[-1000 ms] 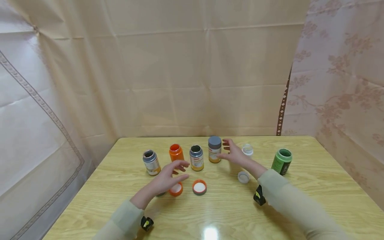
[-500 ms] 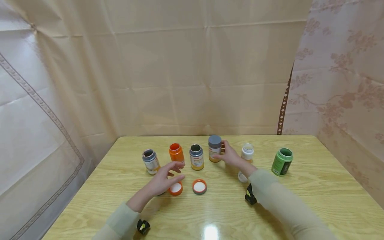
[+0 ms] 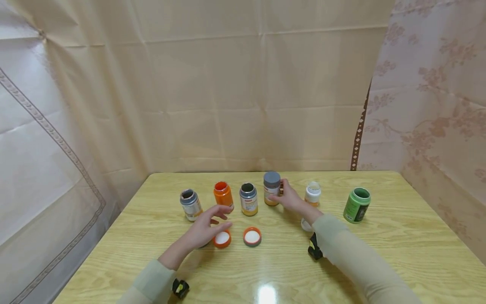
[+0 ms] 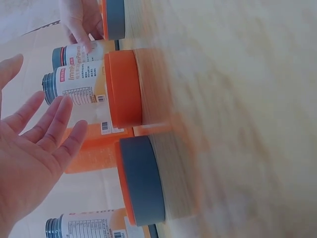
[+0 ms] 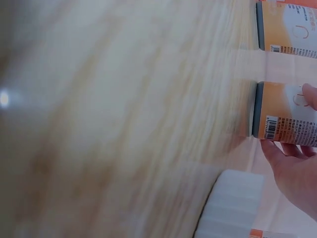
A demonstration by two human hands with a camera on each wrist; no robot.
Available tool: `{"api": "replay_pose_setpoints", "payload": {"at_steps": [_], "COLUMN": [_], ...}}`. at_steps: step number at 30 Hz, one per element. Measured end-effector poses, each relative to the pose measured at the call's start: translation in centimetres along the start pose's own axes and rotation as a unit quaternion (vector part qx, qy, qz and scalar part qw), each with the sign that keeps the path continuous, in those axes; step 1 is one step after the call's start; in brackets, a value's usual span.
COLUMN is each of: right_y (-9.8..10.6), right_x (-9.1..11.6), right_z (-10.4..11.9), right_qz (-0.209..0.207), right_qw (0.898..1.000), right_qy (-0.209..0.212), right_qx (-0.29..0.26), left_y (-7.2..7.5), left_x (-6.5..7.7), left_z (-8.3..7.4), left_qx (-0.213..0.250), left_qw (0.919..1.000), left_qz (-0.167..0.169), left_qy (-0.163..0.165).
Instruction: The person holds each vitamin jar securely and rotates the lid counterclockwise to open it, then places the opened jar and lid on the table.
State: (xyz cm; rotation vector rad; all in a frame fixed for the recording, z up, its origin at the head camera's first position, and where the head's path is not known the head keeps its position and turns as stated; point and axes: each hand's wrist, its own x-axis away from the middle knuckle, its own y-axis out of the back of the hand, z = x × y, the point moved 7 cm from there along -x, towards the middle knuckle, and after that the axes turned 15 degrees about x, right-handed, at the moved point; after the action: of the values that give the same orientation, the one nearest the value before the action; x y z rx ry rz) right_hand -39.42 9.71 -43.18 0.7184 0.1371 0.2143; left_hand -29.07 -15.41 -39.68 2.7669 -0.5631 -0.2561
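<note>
In the head view my right hand [image 3: 290, 199] grips a supplement jar [image 3: 271, 196] from its right side, thumb across the front and fingers behind. This jar stands upright on the table with its grey lid [image 3: 271, 177] on. The right wrist view shows the jar's orange-and-white label [image 5: 280, 111] and its base at the tabletop. My left hand [image 3: 206, 227] holds nothing, its fingers loosely bent above an upturned orange lid [image 3: 222, 239]. Just past its fingertips is an uncapped grey-necked jar [image 3: 249, 203].
Uncapped jars also stand nearby: an orange one [image 3: 222, 194], another grey-necked one [image 3: 191, 206], a white one [image 3: 313, 193] and a green one [image 3: 356, 207]. An orange-and-grey lid [image 3: 252, 237] lies upturned in front. A white lid [image 3: 306, 225] is partly behind my right sleeve.
My right hand has moved left onto the capped jar, and its fingers have taken hold of it. The left hand has drawn back slightly to the left.
</note>
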Motion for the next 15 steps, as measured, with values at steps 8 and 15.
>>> {"api": "replay_pose_setpoints", "payload": {"at_steps": [8, 15], "right_y": [1.0, 3.2], "right_x": [1.5, 3.1], "right_z": [0.9, 2.2], "right_qz": [0.003, -0.006], "right_qw": [1.000, 0.998], "right_qy": [0.005, 0.044], "right_qx": [0.006, 0.032], "left_y": [-0.3, -1.1], "left_x": [-0.8, -2.1], "left_z": [-0.5, -1.2], "left_qx": [-0.005, -0.008], "left_qw": [0.9999, 0.9994], "left_qz": [0.010, 0.024], "left_qy": [-0.010, -0.023]}}
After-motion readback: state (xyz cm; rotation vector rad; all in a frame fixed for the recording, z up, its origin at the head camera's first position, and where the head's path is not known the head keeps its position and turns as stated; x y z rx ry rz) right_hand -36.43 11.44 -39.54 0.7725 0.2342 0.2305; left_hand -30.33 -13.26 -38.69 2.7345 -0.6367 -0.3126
